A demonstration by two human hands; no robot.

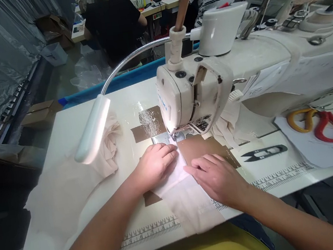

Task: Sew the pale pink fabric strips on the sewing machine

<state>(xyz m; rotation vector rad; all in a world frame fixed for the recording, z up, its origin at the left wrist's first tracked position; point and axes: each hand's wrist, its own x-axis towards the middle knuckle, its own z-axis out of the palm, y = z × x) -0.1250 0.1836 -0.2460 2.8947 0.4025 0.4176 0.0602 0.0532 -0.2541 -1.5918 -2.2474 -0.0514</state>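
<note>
A strip of pale pink fabric (194, 204) runs from the table's front edge up to the presser foot (174, 136) of a white sewing machine (173, 97). On the fabric's left side lies my left hand (158, 164), palm down with fingers stretched close to the foot. My right hand (216, 174) rests at the strip's right edge; its fingers are curled, and thumb and forefinger appear to pinch that edge. Brown tape (203, 148) covers the table beside the needle area. Any lower layer of the fabric is hidden.
A lamp (93, 129) on a bent metal neck hangs above bunched pale fabric (79, 192) at left. Right of my hand lie black thread snips (264, 152), paper, and scissors with red (331, 127) and yellow handles. Two people sit beyond the table.
</note>
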